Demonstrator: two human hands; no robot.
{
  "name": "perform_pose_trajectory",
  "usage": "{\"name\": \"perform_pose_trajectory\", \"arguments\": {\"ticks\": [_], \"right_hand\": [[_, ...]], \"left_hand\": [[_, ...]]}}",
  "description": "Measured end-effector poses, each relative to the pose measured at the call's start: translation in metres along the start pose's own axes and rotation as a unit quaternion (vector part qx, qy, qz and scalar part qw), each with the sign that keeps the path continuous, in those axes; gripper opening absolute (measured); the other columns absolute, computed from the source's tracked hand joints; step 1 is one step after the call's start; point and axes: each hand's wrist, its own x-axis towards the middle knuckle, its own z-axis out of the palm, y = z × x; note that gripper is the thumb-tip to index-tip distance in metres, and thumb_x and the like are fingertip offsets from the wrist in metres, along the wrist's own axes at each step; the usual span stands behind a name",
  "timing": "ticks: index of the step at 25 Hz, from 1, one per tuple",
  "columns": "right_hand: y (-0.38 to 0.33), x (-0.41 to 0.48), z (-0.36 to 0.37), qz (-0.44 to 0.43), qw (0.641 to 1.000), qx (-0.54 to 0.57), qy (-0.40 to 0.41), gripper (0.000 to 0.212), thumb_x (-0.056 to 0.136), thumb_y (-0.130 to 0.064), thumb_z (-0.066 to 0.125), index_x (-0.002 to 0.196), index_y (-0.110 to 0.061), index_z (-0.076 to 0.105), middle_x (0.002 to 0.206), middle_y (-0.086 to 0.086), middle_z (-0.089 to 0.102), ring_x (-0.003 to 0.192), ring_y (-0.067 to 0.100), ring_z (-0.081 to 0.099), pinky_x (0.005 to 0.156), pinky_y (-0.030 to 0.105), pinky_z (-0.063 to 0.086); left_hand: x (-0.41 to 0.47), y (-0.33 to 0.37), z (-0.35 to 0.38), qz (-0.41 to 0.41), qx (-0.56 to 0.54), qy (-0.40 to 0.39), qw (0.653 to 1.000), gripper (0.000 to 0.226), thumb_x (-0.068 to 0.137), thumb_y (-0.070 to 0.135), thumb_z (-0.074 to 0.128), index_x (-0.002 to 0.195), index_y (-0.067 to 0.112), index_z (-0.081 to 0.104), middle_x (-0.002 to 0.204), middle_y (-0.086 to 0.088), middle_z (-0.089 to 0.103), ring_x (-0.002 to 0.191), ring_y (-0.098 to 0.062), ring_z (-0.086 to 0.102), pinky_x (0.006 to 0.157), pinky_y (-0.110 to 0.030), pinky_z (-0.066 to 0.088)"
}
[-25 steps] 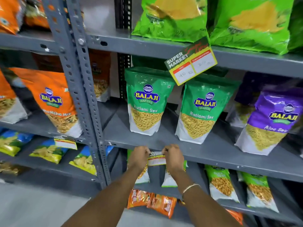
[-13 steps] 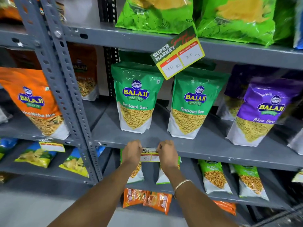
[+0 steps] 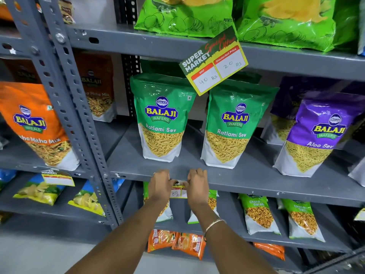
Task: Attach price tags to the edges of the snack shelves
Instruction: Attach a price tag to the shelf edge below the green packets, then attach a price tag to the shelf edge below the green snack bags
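Left hand grip pinched price tag | right hand grip pinched it too | tag against shelf edge

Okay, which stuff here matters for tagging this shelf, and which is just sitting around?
Job: price tag, shelf edge, left hand, right hand.
Just there: Ratlami Sev bags, Aloo Sev bag, tilted hanging tag.

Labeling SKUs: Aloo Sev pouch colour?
Purple top, white base, on the Aloo Sev pouch; head view, far right.
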Motion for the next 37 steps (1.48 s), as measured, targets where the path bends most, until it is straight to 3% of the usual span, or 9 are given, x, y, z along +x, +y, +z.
{"name": "perform_pose_trajectory", "arguments": {"ticks": [7, 9, 13, 17, 19, 24, 30, 32, 37], "right_hand": [[0.018, 0.004, 0.005, -0.023, 0.999, 0.012, 0.022, 0.016, 0.076, -0.002, 0.066, 0.084, -0.004, 0.052, 0.097, 0.017, 0.054, 0.097, 0.033, 0.046, 0.074, 0.043, 0.045], [0.024, -0.001, 0.001, -0.035, 0.999, -0.023, 0.031, 0.029, 0.072, 0.004, 0.066, 0.08, -0.013, 0.044, 0.092, 0.015, 0.056, 0.092, 0.032, 0.051, 0.07, 0.04, 0.048], [0.026, 0.006, -0.057, -0.066, 0.988, 0.031, 0.136, 0.027, 0.067, -0.024, 0.077, 0.08, -0.017, 0.054, 0.086, 0.004, 0.061, 0.088, 0.019, 0.044, 0.066, 0.037, 0.049], [-0.044, 0.029, -0.169, -0.108, 0.905, 0.234, 0.339, 0.032, 0.077, -0.044, 0.051, 0.091, -0.016, 0.056, 0.09, 0.003, 0.057, 0.089, 0.017, 0.043, 0.076, 0.022, 0.032], [-0.083, 0.04, -0.218, -0.138, 0.869, 0.28, 0.384, 0.032, 0.081, -0.037, 0.054, 0.101, -0.012, 0.055, 0.097, 0.003, 0.053, 0.094, 0.016, 0.042, 0.082, 0.023, 0.029], [-0.124, 0.062, -0.259, -0.109, 0.891, 0.296, 0.326, 0.01, 0.079, -0.015, 0.069, 0.088, -0.011, 0.066, 0.09, 0.008, 0.05, 0.094, 0.026, 0.046, 0.076, 0.032, 0.035], [-0.128, 0.04, -0.25, 0.006, 0.788, 0.532, 0.309, 0.012, 0.081, -0.004, 0.065, 0.074, -0.008, 0.057, 0.09, 0.011, 0.05, 0.079, 0.027, 0.052, 0.069, 0.028, 0.038], [-0.13, 0.044, -0.254, 0.041, 0.784, 0.537, 0.309, 0.011, 0.079, -0.004, 0.068, 0.074, -0.006, 0.059, 0.09, 0.015, 0.056, 0.074, 0.024, 0.052, 0.066, 0.027, 0.038], [-0.127, 0.053, -0.255, 0.067, 0.785, 0.53, 0.313, 0.013, 0.075, -0.003, 0.072, 0.07, -0.005, 0.06, 0.088, 0.027, 0.066, 0.069, 0.025, 0.055, 0.067, 0.03, 0.04]], "left_hand": [[0.01, -0.012, 0.006, 0.013, -0.028, -0.003, 1.0, 0.055, 0.085, 0.022, 0.067, 0.053, 0.021, 0.022, 0.073, -0.008, 0.05, 0.067, -0.027, 0.045, 0.059, -0.033, 0.034], [0.008, -0.011, 0.002, -0.011, -0.028, -0.03, 0.999, 0.053, 0.083, 0.023, 0.069, 0.053, 0.02, 0.026, 0.073, -0.007, 0.048, 0.068, -0.026, 0.046, 0.059, -0.032, 0.034], [0.005, 0.02, -0.046, -0.028, -0.119, -0.022, 0.992, 0.034, 0.082, 0.03, 0.069, 0.061, 0.022, 0.044, 0.073, -0.003, 0.053, 0.076, -0.024, 0.057, 0.065, -0.031, 0.041], [0.0, 0.086, -0.131, 0.043, -0.444, 0.071, 0.892, 0.027, 0.092, 0.021, 0.056, 0.066, 0.025, 0.057, 0.069, 0.001, 0.061, 0.076, -0.022, 0.059, 0.078, -0.043, 0.052], [-0.001, 0.119, -0.167, 0.08, -0.533, 0.063, 0.84, 0.021, 0.094, 0.017, 0.053, 0.075, 0.019, 0.061, 0.075, 0.002, 0.063, 0.074, -0.015, 0.059, 0.071, -0.035, 0.052], [0.001, 0.155, -0.201, 0.14, -0.463, 0.128, 0.866, 0.023, 0.085, 0.008, 0.06, 0.064, 0.01, 0.051, 0.066, -0.012, 0.044, 0.066, -0.015, 0.039, 0.06, -0.028, 0.033], [-0.013, 0.166, -0.212, 0.105, -0.501, 0.194, 0.837, 0.021, 0.088, 0.0, 0.057, 0.068, 0.002, 0.057, 0.056, -0.002, 0.048, 0.048, -0.008, 0.04, 0.036, -0.007, 0.033], [-0.016, 0.171, -0.212, 0.074, -0.544, 0.184, 0.815, 0.017, 0.088, -0.001, 0.057, 0.071, -0.001, 0.059, 0.056, -0.004, 0.048, 0.038, -0.002, 0.044, 0.03, -0.006, 0.031], [-0.014, 0.178, -0.212, 0.035, -0.581, 0.179, 0.793, 0.022, 0.087, -0.002, 0.06, 0.066, 0.004, 0.059, 0.059, -0.001, 0.053, 0.057, -0.013, 0.043, 0.048, -0.019, 0.038]]}}
